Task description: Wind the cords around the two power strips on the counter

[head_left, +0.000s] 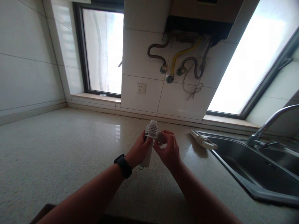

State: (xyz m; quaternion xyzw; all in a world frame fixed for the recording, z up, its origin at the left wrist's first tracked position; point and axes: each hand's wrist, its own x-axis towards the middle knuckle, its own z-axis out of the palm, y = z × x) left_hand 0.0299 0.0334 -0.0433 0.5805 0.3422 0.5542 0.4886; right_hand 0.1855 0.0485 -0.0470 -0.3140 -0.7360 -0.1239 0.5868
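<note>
Over the countertop, my left hand (pixel 139 149) is closed around a long white power strip (pixel 147 158), held with its far end tilted toward the wall. White cord (pixel 151 129) is wound in several turns around the strip's far part. My right hand (pixel 169 147) pinches the pale plug (pixel 160 137) at the cord's end, just right of the coil. A thin dark loop (pixel 140 167) hangs by the strip's near end. The strip's outlets cannot be made out.
A second white strip-shaped thing with wound cord (pixel 203 141) lies at the left rim of the steel sink (pixel 235 168). A faucet (pixel 259 132) rises behind the sink. A wall socket (pixel 141 88) and hoses under a water heater (pixel 203 23) are on the tiled wall.
</note>
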